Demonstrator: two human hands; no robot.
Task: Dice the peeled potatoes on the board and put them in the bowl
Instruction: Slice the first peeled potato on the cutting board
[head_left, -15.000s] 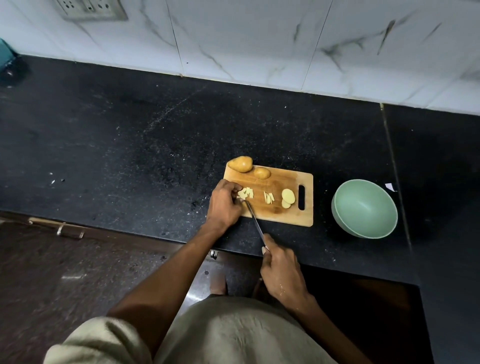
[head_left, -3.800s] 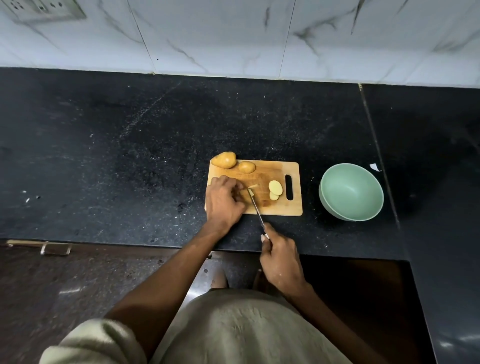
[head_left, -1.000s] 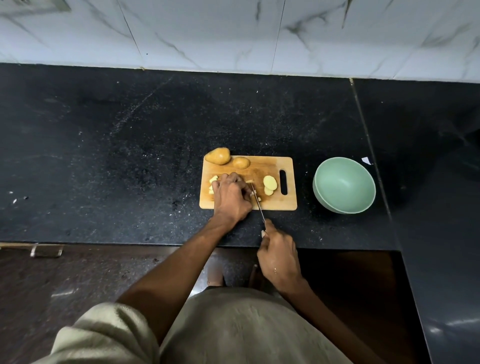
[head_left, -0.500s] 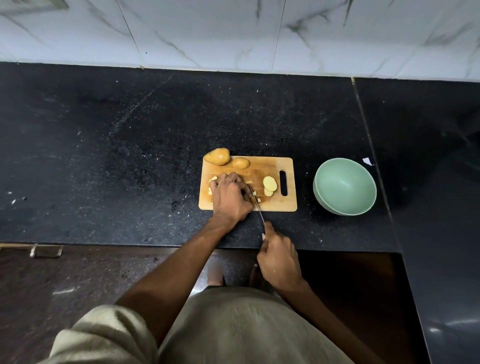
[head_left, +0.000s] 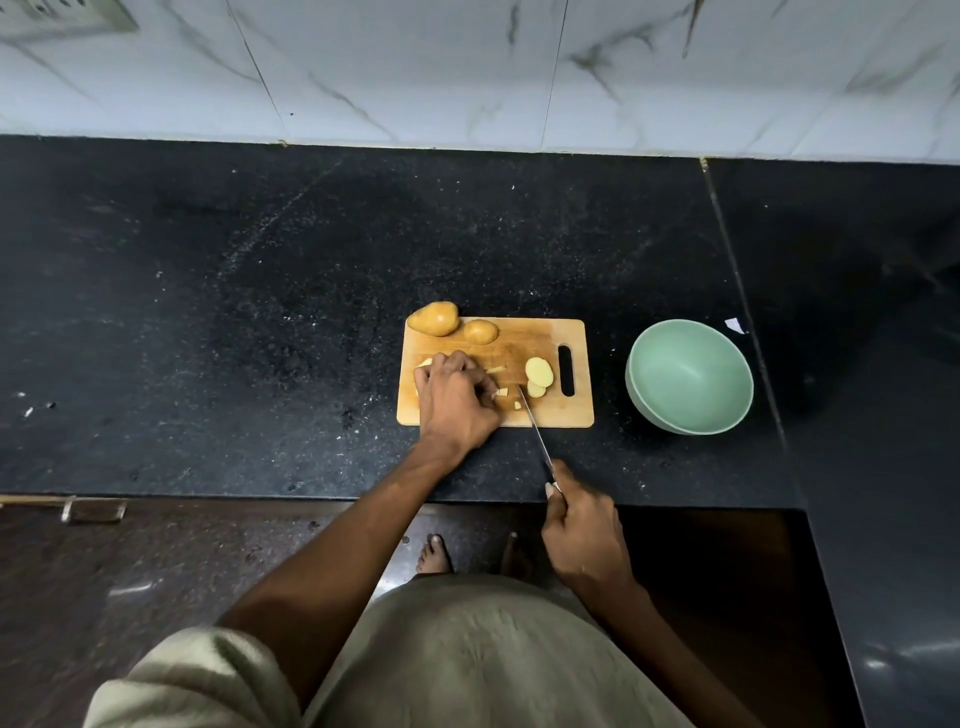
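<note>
We are dicing on the board (head_left: 550, 413): our left hand (head_left: 457, 402) is curling over a cluster of potato pieces (head_left: 503, 392) to steady them, while our right hand (head_left: 582, 530) is gripping the knife (head_left: 532, 426), tip among the bits. Two whole potatoes (head_left: 434, 318) and some slices (head_left: 538, 372) are waiting, and the bowl (head_left: 690, 375) beside the board is looking empty, so next we are probably needing more cuts before scooping

Bowl (head_left: 689, 376) right of board (head_left: 545, 413); 2 whole potatoes (head_left: 434, 318) at board's far-left corner.
</note>
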